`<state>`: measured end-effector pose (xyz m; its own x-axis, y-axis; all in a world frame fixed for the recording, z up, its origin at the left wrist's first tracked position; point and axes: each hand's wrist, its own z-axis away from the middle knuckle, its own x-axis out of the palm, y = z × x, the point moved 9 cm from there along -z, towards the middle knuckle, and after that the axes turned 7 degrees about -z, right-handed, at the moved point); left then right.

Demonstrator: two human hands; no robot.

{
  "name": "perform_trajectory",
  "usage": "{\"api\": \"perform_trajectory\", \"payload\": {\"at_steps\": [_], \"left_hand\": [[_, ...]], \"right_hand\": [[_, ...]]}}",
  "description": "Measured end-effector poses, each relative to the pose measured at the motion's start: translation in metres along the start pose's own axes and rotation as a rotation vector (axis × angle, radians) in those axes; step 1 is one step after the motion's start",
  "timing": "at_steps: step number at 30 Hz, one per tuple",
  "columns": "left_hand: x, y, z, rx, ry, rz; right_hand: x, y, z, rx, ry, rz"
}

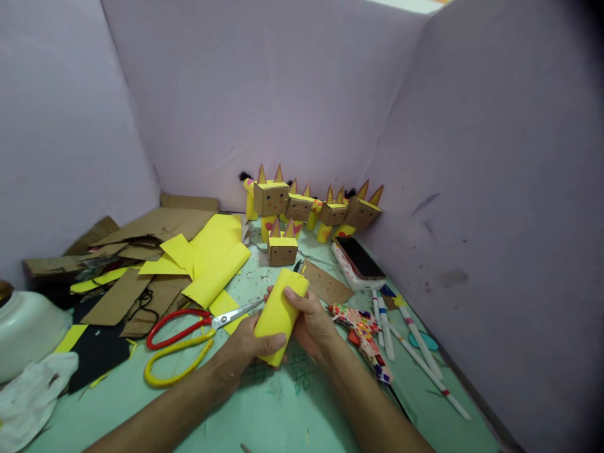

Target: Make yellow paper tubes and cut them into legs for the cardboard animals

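Between my two hands is a yellow paper roll (278, 311), tilted with its top end leaning right. My left hand (252, 343) wraps its lower left side, thumb lying across the front. Around the upper right side curls my right hand (311, 318), its thumb pressed near the top. Just left of the roll, scissors (214, 324) with one red and one yellow handle lie with their blades pointing towards it. A small cardboard animal head (283, 251) with two pointed ears sits behind the roll. Right of my right hand lies a colourful patterned glue gun (361, 333).
Cardboard scraps (155, 229) and yellow paper sheets (214, 242) pile up at left. Several cardboard-headed yellow animals (271, 198) stand against the back wall. A phone (361, 257) rests on a white box at right, near several white markers (418, 333). A white container (31, 333) stands far left.
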<state>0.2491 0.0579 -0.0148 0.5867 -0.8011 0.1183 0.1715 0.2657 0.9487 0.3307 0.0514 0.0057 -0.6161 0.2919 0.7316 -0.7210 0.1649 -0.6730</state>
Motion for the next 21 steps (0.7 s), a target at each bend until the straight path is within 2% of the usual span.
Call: {"api": "perform_trajectory", "payload": {"at_steps": [4, 7, 10, 13, 18, 21], "left_hand": [[-0.009, 0.011, -0.003, 0.159, 0.097, -0.229], [-0.013, 0.012, -0.003, 0.216, 0.133, -0.339], [-0.013, 0.009, -0.002, 0.213, 0.134, -0.344], [-0.010, 0.007, -0.004, 0.206, 0.107, -0.260], [-0.012, 0.005, -0.005, 0.190, 0.126, -0.225], [-0.016, 0.011, -0.001, 0.226, 0.172, -0.314]], "right_hand": [[-0.004, -0.002, -0.001, -0.063, 0.011, 0.013], [-0.003, -0.003, 0.000, -0.078, 0.021, 0.000], [-0.002, -0.007, 0.001, -0.084, 0.030, -0.009], [-0.002, -0.013, 0.002, -0.089, 0.039, 0.010], [-0.019, -0.050, 0.003, -0.361, 0.177, 0.235], [-0.020, -0.061, 0.001, -0.398, 0.145, 0.359]]}}
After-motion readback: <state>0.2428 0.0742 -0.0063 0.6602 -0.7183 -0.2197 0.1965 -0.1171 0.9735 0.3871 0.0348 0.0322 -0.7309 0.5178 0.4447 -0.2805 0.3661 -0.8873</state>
